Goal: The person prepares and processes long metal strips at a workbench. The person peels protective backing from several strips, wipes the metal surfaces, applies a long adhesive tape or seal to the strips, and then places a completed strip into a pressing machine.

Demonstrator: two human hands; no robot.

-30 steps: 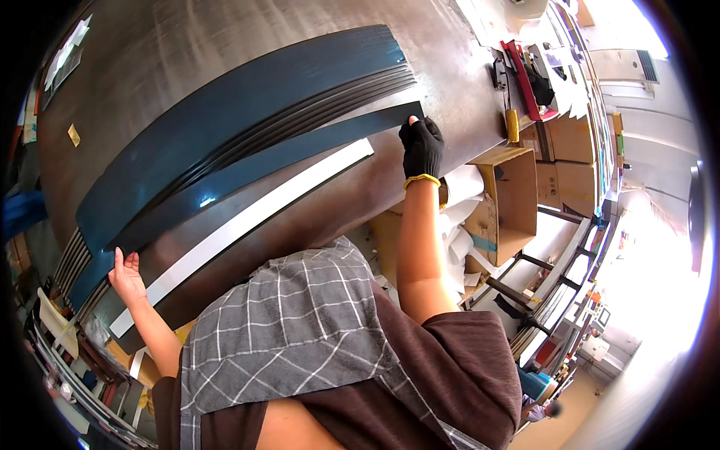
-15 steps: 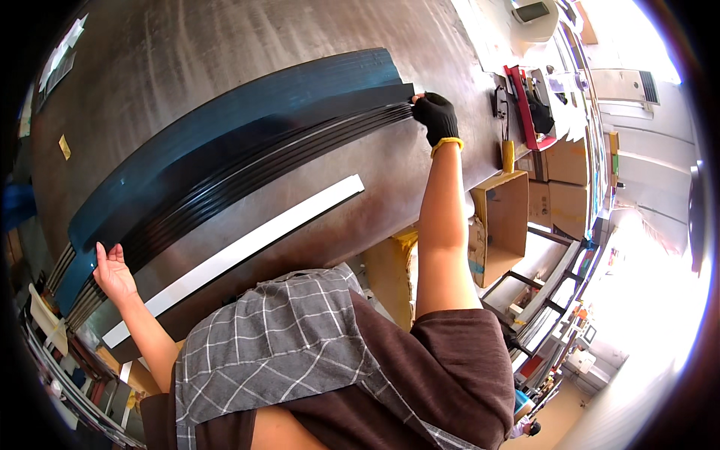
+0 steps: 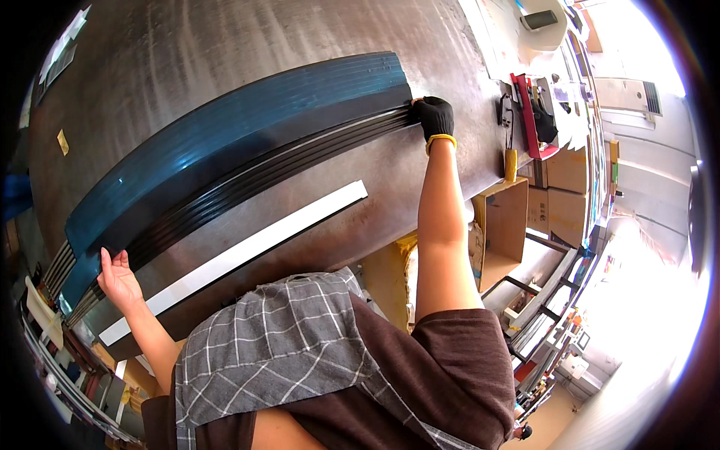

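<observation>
A long dark strip with a blue sheen (image 3: 247,97) lies across the table, overlapping a row of thin black ribbed strips (image 3: 255,171). My right hand (image 3: 436,118), in a black knit glove with a yellow cuff, is closed on the right end of the dark strip; its fingertips are partly hidden. My bare left hand (image 3: 120,280) is at the near edge of that strip's left end, its fingers stretched and apart, the tips at the edge. Closer to me, a flat white strip (image 3: 247,259) lies on the table.
The brown metal table (image 3: 300,34) fills the view's middle. On the right are a red tray (image 3: 529,120), a yellow-handled tool (image 3: 511,165) at the table edge and an open cardboard box (image 3: 501,232). A scrap of yellow tape (image 3: 63,142) and papers (image 3: 64,49) lie at left.
The dark strip's near edge has flattened out over the ribbed strips. My right hand has shifted slightly toward me, and my left hand slightly right. The view has moved a little.
</observation>
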